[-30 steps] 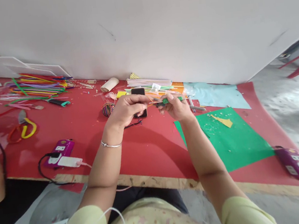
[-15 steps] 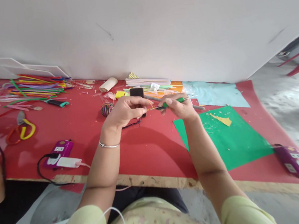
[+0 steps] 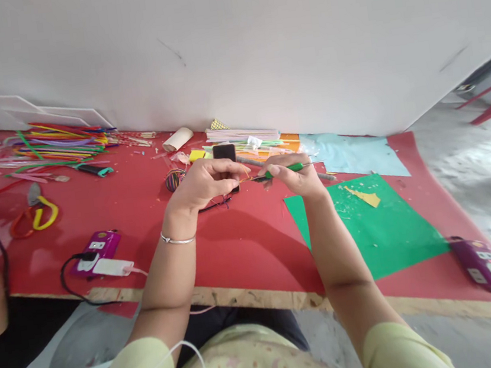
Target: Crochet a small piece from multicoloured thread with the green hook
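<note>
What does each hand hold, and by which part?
Right hand: green-handled tool, probably crochet hook, by its handle. Left hand: orange yarn; exact part unclear.

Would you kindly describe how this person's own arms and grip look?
Short pale-yellow sleeves leave the forearms bare. A slim silver-coloured bangle circles the left wrist; the right shows none. The left grip and right grip are gloveless. A thin white cord crosses the left sleeve.

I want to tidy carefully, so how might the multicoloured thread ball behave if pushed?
The thread ball would probably roll, being round on a flat-looking table. Its wound strands suggest it is light and may unwind a little.
</note>
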Action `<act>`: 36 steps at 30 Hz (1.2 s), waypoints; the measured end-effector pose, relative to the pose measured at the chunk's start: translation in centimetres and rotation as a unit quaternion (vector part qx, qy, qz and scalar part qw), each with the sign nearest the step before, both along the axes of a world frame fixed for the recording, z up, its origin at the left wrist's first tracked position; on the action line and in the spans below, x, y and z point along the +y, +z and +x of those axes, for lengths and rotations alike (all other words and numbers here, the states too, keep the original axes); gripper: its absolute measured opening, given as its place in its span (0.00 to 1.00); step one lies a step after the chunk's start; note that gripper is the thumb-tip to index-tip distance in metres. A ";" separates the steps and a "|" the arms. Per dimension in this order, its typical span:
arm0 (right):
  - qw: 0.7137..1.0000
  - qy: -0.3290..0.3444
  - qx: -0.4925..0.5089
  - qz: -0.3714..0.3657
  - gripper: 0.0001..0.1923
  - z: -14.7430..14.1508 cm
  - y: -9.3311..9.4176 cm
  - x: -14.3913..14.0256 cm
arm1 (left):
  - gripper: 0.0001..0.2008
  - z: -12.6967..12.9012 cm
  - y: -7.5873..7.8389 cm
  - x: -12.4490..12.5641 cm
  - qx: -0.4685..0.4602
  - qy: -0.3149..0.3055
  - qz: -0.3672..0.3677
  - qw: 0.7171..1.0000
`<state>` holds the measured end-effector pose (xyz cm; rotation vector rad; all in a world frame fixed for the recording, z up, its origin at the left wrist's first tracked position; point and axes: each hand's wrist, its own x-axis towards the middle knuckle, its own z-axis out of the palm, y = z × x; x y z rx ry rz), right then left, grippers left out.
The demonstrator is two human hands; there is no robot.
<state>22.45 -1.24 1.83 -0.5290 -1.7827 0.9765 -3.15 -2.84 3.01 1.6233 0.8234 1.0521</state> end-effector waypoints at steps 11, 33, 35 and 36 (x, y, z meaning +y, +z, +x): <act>0.999 -0.023 -0.004 0.026 0.12 -0.3 0.1 -0.1 | 0.16 -0.1 -0.2 0.2 -0.015 0.003 -0.006 1.000; 0.996 -0.054 0.011 0.075 0.10 -0.7 0.3 -0.5 | 0.15 -0.1 -0.2 0.5 -0.059 0.015 -0.008 0.998; 0.997 -0.046 0.007 0.065 0.10 -0.7 0.3 -0.4 | 0.15 -0.1 -0.2 0.5 -0.048 0.017 -0.007 0.999; 0.997 -0.044 0.005 0.062 0.10 -0.7 0.3 -0.5 | 0.15 -0.2 -0.1 0.4 -0.041 0.019 -0.006 0.999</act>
